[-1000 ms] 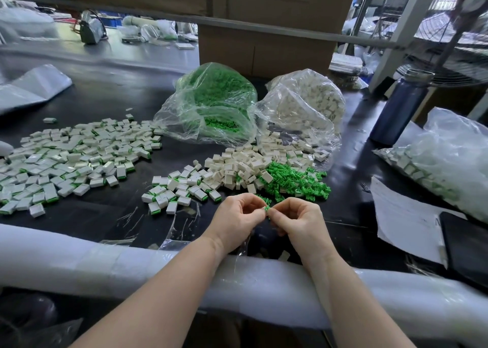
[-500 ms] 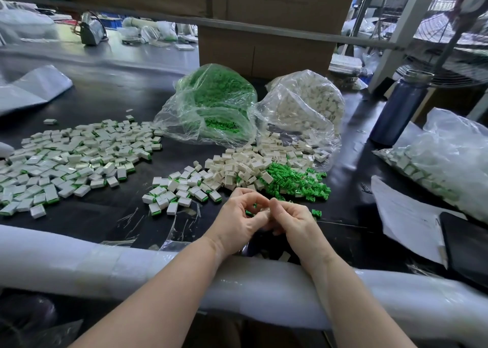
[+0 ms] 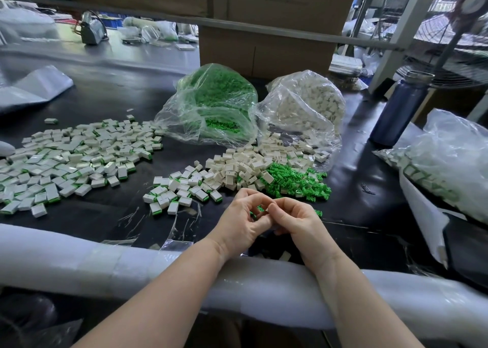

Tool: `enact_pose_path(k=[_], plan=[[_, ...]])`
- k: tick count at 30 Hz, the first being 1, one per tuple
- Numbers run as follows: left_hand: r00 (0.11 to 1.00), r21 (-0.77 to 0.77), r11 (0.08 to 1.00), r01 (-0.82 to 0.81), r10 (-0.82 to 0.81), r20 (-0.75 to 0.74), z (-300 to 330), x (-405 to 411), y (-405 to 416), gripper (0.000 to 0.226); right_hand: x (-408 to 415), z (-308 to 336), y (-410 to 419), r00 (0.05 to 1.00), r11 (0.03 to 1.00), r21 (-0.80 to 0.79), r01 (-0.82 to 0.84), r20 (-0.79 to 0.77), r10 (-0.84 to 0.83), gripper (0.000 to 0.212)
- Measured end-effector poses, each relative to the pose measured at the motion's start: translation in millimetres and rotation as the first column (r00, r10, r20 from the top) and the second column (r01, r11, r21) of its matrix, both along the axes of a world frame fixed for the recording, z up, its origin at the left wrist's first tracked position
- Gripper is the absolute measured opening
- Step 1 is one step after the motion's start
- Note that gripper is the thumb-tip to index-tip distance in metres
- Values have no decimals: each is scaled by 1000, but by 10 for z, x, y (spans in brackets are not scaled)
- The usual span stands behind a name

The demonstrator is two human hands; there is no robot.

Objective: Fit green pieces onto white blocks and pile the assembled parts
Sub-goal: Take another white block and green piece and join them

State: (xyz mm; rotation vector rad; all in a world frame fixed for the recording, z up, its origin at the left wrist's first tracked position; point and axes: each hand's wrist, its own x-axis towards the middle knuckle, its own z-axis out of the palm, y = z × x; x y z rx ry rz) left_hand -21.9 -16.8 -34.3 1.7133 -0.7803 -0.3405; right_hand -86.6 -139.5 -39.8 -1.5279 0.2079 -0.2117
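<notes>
My left hand (image 3: 241,223) and my right hand (image 3: 295,222) meet fingertip to fingertip near the table's front edge, fingers curled around small green pieces (image 3: 260,209) that show between them. Whether a white block sits in either hand is hidden. Just beyond lie a heap of loose green pieces (image 3: 294,182) and a heap of white blocks (image 3: 243,166). A small group of assembled white-and-green parts (image 3: 179,193) lies to the left, and a large spread of assembled parts (image 3: 71,157) covers the far left.
A clear bag of green pieces (image 3: 216,107) and a clear bag of white blocks (image 3: 306,104) stand behind the heaps. A blue bottle (image 3: 398,109) and a bag of assembled parts (image 3: 449,168) sit at the right. A padded white rail (image 3: 79,257) runs along the front edge.
Both hands drew slightly back toward me and closed tighter together. A single green piece now lies on the table just right of my right hand.
</notes>
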Motion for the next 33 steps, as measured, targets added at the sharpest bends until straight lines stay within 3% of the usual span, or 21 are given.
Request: enact_pose_path(k=[10, 33], plan=[[999, 6, 999, 42, -42, 0, -26, 9, -3, 28, -16, 19, 3, 1000, 1000, 15, 0, 23, -1, 22], [996, 105, 992, 71, -77, 55, -35, 5, -23, 15, -23, 23, -6, 999, 999, 14, 44, 4, -44, 24]])
